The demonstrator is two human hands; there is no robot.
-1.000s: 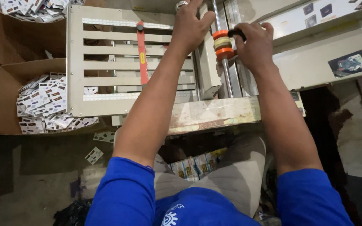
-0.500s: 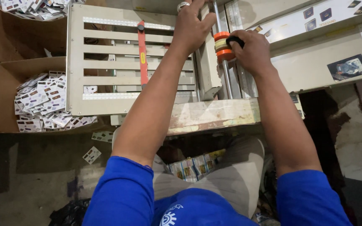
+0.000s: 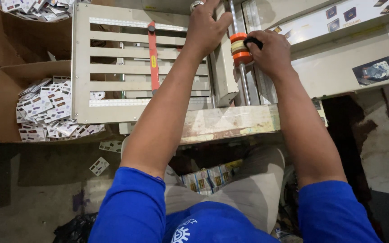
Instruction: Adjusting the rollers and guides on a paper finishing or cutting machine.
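My left hand (image 3: 207, 28) lies flat with fingers spread on the top of a beige metal machine (image 3: 113, 108), beside its upright block (image 3: 223, 74). My right hand (image 3: 270, 51) is closed around a black knob next to an orange and cream roller (image 3: 238, 46) that sits on a steel rod (image 3: 245, 85). A red strip (image 3: 152, 56) runs down the slatted beige plate left of my left forearm.
A cardboard box (image 3: 3, 108) full of small printed cards stands at the left, with more cards in a pile (image 3: 28, 8) at top left. Loose cards (image 3: 99, 165) lie on the floor. A beige ledge with stickers (image 3: 374, 72) runs along the right.
The roller and my right hand have shifted slightly up the rod. My left hand stays on the machine top.
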